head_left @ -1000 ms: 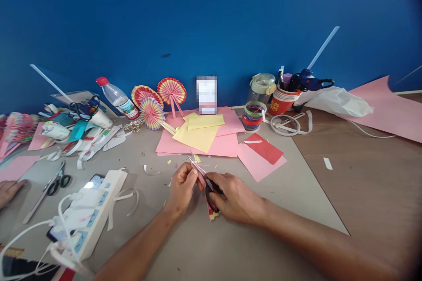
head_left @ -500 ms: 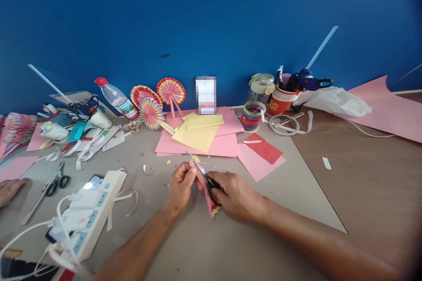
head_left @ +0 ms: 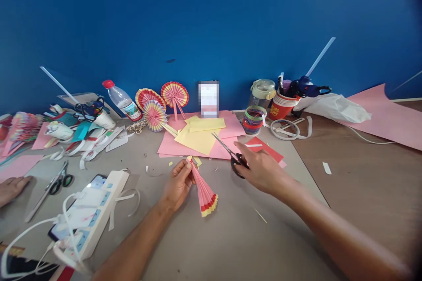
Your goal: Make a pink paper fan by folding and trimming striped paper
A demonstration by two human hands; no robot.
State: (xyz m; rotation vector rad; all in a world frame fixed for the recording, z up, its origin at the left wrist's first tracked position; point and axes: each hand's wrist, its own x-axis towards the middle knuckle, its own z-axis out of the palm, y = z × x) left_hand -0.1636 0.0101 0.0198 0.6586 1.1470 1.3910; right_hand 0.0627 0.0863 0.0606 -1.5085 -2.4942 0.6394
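My left hand (head_left: 178,182) pinches the narrow end of a pleated paper fan (head_left: 204,191), pink with red and yellow bands, which spreads down to the right over the grey mat. My right hand (head_left: 260,169) grips black-handled scissors (head_left: 231,153), their blades pointing up-left over the pink and yellow paper sheets (head_left: 198,138). The scissors are apart from the fan.
A white power strip (head_left: 89,215) with cables lies at lower left, beside a second pair of scissors (head_left: 49,186) and another person's hand (head_left: 11,186). Finished paper fans (head_left: 158,105), a water bottle (head_left: 121,99), a tape roll stack (head_left: 253,118) and a red cup (head_left: 281,103) of tools line the blue wall.
My right hand has drawn the scissors away from the folded paper, up and to the right. The pleated fan, held at its tip by my left hand, now hangs spread out.
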